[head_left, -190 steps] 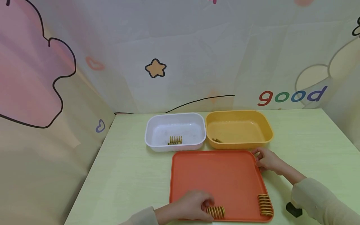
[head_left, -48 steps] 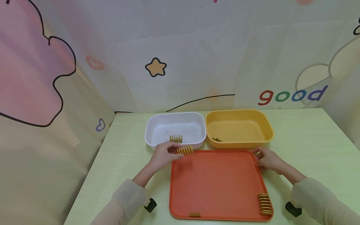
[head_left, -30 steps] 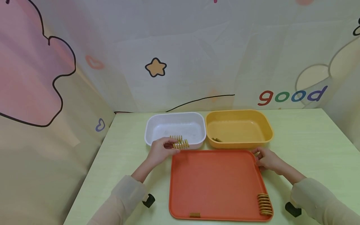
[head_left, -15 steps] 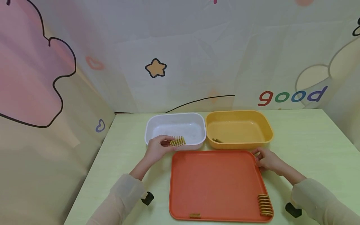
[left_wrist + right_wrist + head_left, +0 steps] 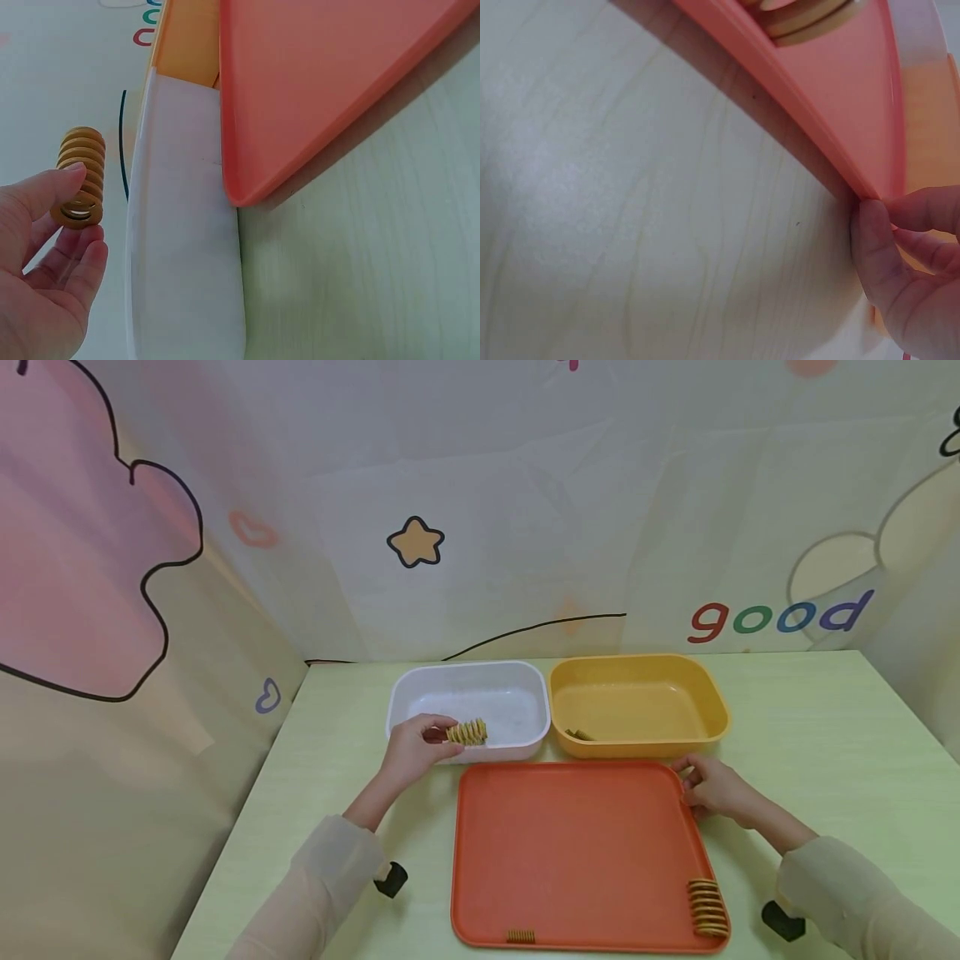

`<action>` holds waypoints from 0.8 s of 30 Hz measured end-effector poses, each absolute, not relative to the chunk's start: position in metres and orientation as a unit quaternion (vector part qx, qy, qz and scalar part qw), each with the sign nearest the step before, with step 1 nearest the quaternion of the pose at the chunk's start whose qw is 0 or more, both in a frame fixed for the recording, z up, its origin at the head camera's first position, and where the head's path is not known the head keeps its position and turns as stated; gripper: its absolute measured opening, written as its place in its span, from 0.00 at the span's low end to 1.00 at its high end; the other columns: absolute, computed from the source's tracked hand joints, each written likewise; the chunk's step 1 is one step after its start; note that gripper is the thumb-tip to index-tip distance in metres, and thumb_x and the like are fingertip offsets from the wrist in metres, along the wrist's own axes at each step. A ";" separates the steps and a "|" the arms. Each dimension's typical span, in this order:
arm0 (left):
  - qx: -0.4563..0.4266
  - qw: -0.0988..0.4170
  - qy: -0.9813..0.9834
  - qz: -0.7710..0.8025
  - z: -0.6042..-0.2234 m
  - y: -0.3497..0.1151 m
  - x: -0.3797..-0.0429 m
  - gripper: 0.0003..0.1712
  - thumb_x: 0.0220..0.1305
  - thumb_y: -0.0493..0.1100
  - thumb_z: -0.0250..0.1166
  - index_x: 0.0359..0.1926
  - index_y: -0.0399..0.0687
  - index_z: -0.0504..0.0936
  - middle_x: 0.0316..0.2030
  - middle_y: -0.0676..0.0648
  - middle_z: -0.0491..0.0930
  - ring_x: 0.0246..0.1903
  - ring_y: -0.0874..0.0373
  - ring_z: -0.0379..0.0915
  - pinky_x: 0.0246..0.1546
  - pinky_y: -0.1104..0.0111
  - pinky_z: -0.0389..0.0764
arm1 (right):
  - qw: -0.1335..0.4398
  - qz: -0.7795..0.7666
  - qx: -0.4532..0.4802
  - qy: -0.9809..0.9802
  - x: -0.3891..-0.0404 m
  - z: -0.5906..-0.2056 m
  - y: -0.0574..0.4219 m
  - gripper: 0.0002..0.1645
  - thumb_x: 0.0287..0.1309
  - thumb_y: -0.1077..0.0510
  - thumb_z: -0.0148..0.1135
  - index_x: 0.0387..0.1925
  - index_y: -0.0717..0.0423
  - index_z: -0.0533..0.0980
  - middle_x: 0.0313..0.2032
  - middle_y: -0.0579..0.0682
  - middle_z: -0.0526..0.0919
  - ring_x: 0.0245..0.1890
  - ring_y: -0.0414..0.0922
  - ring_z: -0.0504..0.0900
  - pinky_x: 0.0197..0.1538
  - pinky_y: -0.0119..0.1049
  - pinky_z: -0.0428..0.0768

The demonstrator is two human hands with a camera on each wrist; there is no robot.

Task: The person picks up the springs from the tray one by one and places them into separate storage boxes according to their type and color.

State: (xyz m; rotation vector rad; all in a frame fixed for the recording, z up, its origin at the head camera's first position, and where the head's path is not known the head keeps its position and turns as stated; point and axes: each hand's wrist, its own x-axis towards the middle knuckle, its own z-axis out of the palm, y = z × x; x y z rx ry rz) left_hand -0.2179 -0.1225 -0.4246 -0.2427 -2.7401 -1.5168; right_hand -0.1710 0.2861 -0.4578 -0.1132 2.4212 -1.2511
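Pale tbl [image 5: 322, 760]: L hand [image 5: 411, 750] pinching spring [image 5: 468, 732], R hand [image 5: 717, 787] gripping tray [image 5: 577, 843]; bits [image 5: 578, 735] in yellow bin [image 5: 645, 748] part-hidden, poss. coiled.

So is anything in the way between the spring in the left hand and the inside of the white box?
Nothing visible is. The left hand holds the spring up at the near side of the open white box. They hide part of its floor, so I can't tell what lies behind them.
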 end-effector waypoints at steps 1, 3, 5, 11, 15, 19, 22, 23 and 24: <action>-0.077 0.001 -0.873 -0.482 -0.425 -0.123 -0.218 0.21 0.40 0.37 0.71 0.40 0.40 0.80 0.38 0.41 0.79 0.33 0.57 0.76 0.35 0.71 0.78 | 0.206 -0.449 -0.041 0.869 -0.171 -0.458 0.286 0.25 0.45 0.72 0.50 0.48 0.75 0.61 0.28 0.54 0.69 0.22 0.43 0.71 0.25 0.36 0.78; -0.076 0.002 -0.874 -0.480 -0.424 -0.123 -0.219 0.21 0.40 0.37 0.71 0.40 0.41 0.81 0.37 0.42 0.79 0.33 0.57 0.76 0.35 0.71 0.77 | 0.206 -0.449 -0.040 0.869 -0.171 -0.458 0.286 0.25 0.45 0.72 0.50 0.48 0.75 0.61 0.27 0.54 0.69 0.22 0.43 0.71 0.25 0.36 0.78; -0.075 0.002 -0.874 -0.479 -0.423 -0.123 -0.221 0.21 0.40 0.37 0.71 0.40 0.41 0.81 0.37 0.42 0.79 0.33 0.56 0.76 0.35 0.71 0.77 | 0.207 -0.449 -0.041 0.869 -0.171 -0.457 0.286 0.25 0.45 0.72 0.50 0.48 0.75 0.61 0.27 0.54 0.69 0.22 0.43 0.71 0.25 0.36 0.78; -0.078 -0.001 -0.877 -0.473 -0.423 -0.124 -0.227 0.22 0.41 0.37 0.71 0.42 0.39 0.80 0.38 0.41 0.79 0.34 0.55 0.75 0.35 0.71 0.77 | 0.207 -0.449 -0.042 0.868 -0.171 -0.457 0.286 0.24 0.45 0.72 0.51 0.48 0.75 0.61 0.27 0.54 0.69 0.22 0.43 0.71 0.25 0.36 0.78; -0.061 -0.005 -0.879 -0.473 -0.422 -0.125 -0.231 0.22 0.40 0.38 0.71 0.42 0.41 0.80 0.37 0.43 0.79 0.34 0.55 0.75 0.35 0.71 0.77 | 0.207 -0.449 -0.044 0.868 -0.171 -0.457 0.286 0.24 0.44 0.72 0.50 0.48 0.75 0.61 0.28 0.54 0.69 0.22 0.43 0.71 0.25 0.36 0.78; -0.058 0.003 -0.882 -0.467 -0.424 -0.127 -0.236 0.22 0.39 0.38 0.72 0.41 0.41 0.81 0.37 0.43 0.80 0.34 0.55 0.76 0.35 0.70 0.78 | 0.209 -0.449 -0.042 0.868 -0.171 -0.456 0.286 0.25 0.44 0.72 0.50 0.48 0.75 0.61 0.28 0.54 0.68 0.23 0.43 0.71 0.25 0.36 0.78; -0.060 0.008 -0.885 -0.461 -0.427 -0.128 -0.239 0.21 0.39 0.38 0.72 0.40 0.40 0.81 0.36 0.42 0.80 0.33 0.54 0.77 0.35 0.70 0.78 | 0.210 -0.450 -0.043 0.867 -0.171 -0.456 0.286 0.25 0.45 0.72 0.50 0.48 0.75 0.60 0.28 0.55 0.68 0.23 0.43 0.71 0.25 0.36 0.78; -0.056 0.007 -0.886 -0.461 -0.428 -0.129 -0.240 0.21 0.39 0.38 0.72 0.40 0.41 0.81 0.36 0.42 0.80 0.33 0.54 0.77 0.35 0.70 0.78 | 0.209 -0.450 -0.043 0.867 -0.171 -0.456 0.286 0.24 0.45 0.72 0.50 0.48 0.75 0.60 0.28 0.55 0.68 0.22 0.43 0.71 0.25 0.36 0.78; -0.056 0.008 -0.886 -0.460 -0.429 -0.129 -0.241 0.21 0.39 0.38 0.72 0.40 0.41 0.81 0.36 0.43 0.80 0.33 0.55 0.76 0.35 0.70 0.78 | 0.209 -0.451 -0.044 0.867 -0.171 -0.456 0.286 0.24 0.45 0.72 0.50 0.48 0.75 0.61 0.28 0.55 0.69 0.22 0.43 0.71 0.25 0.36 0.78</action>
